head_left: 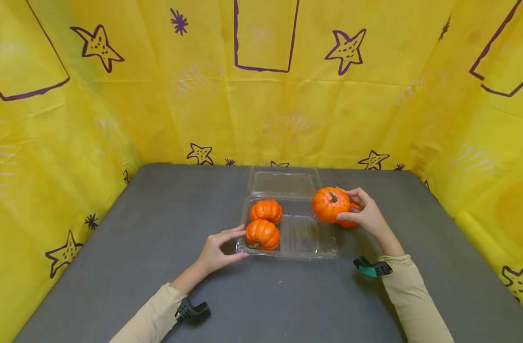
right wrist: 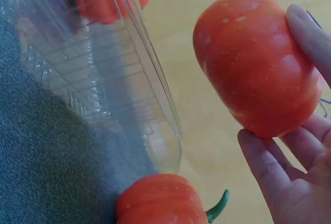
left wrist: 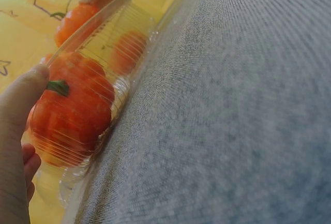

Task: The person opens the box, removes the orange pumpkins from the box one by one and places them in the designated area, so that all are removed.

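Observation:
A clear plastic clamshell container (head_left: 302, 238) lies with its lid (head_left: 283, 183) folded back. Two small orange pumpkins fill its left side: a rear pumpkin (head_left: 266, 210) and a front pumpkin (head_left: 262, 235) with its green stem toward me. My left hand (head_left: 216, 247) touches the container's front left corner, fingers and thumb spread and fairly straight. To the right of the container, my right hand (head_left: 366, 214) grips another pumpkin (head_left: 331, 205) between thumb and fingers, raised off the table. Below it rests a further pumpkin (right wrist: 163, 200), mostly hidden in the head view.
The grey table (head_left: 180, 200) meets yellow cloth walls (head_left: 261, 105) printed with stars at the back and sides. Black wrist mounts (head_left: 193, 310) sit on both forearms. The container's right side shows bare ribbed plastic.

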